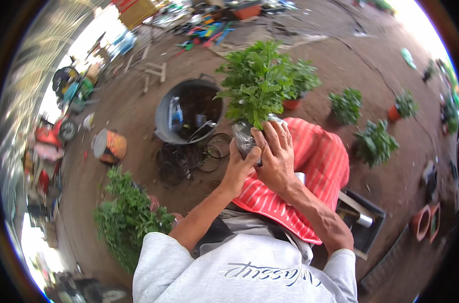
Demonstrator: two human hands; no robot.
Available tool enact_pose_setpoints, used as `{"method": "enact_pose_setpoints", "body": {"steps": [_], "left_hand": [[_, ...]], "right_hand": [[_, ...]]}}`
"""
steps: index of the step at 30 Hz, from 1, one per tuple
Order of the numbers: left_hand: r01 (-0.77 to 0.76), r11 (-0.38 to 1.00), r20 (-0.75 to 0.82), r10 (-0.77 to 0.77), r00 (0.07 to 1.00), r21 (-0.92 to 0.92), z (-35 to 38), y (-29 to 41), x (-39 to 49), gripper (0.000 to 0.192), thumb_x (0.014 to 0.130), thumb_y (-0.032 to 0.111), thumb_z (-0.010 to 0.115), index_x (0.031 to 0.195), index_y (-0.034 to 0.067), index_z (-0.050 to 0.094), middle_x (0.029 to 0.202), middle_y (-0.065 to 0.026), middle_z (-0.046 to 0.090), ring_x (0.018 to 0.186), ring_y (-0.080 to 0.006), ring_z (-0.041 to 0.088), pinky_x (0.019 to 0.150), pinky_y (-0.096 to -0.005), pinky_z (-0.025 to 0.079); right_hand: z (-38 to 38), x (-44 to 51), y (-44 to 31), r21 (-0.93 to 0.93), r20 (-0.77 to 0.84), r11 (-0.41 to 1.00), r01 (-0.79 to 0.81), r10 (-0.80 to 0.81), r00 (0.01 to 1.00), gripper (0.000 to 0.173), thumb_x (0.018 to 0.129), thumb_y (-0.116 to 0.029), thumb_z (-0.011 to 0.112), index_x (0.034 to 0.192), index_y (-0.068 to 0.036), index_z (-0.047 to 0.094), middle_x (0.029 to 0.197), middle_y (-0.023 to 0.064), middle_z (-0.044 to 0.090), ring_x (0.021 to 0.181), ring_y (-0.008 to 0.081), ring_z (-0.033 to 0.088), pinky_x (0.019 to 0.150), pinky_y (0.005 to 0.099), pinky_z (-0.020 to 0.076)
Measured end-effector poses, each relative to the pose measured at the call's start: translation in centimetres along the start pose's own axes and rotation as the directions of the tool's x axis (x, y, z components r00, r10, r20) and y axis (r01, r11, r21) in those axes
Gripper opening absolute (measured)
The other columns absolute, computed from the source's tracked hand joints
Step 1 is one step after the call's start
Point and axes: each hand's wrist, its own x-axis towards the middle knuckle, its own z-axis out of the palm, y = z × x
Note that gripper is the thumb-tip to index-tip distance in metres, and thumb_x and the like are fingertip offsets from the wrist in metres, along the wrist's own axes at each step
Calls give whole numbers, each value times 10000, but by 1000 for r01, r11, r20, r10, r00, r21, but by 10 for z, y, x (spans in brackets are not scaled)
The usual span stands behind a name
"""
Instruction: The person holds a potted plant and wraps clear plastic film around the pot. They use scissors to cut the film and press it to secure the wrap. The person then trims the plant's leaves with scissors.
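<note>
Both my hands hold a leafy green plant (257,81) by the dark plastic nursery bag (245,137) around its roots. My left hand (239,166) grips the lower left side of the bag, thumb across its front. My right hand (276,151) wraps the right side, its fingers up near the stem base. The plant stands above my lap, over a red striped cloth (316,155). Leaves partly hide a second plant (304,77) in an orange pot (292,104) behind it. The underside of the bag is hidden by my hands.
A large grey tub (162,113) with dark soil and tools stands ahead left, black rings (180,159) beside it. Potted plants (377,142) stand at right, more foliage (127,219) at left. A patterned bucket (111,146) and a black tray (377,223) sit on the dirt floor (131,117).
</note>
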Motion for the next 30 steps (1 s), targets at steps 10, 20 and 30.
{"method": "enact_pose_setpoints", "body": {"steps": [10,20,30], "left_hand": [[-136,954,-324,43,945,-269,-117,-44,-7,682,1103,664,477,1427,67,519,1268,-80,677,1112,-177,678,934,-383,592],[367,638,128,-389,912,-677,-207,-57,-68,940,949,883,494,1583,191,525,1561,-82,593,1390,-263,597,1104,-526,510],[26,734,-233,-249,940,-679,-280,-110,-135,907,874,773,738,1522,167,549,1459,-96,640,1318,-293,623,1053,-541,531]], "right_hand": [[84,14,-54,129,218,973,192,-217,952,703,769,-28,712,1463,-52,602,1467,222,567,1410,437,513,1223,669,315],[121,-18,-85,325,510,841,433,-541,669,684,875,-173,642,1550,-120,546,1524,195,548,1469,392,502,1262,616,286],[123,-24,-93,513,556,825,236,-529,641,720,745,-86,813,1433,11,624,1601,260,480,1433,425,518,1225,611,355]]}}
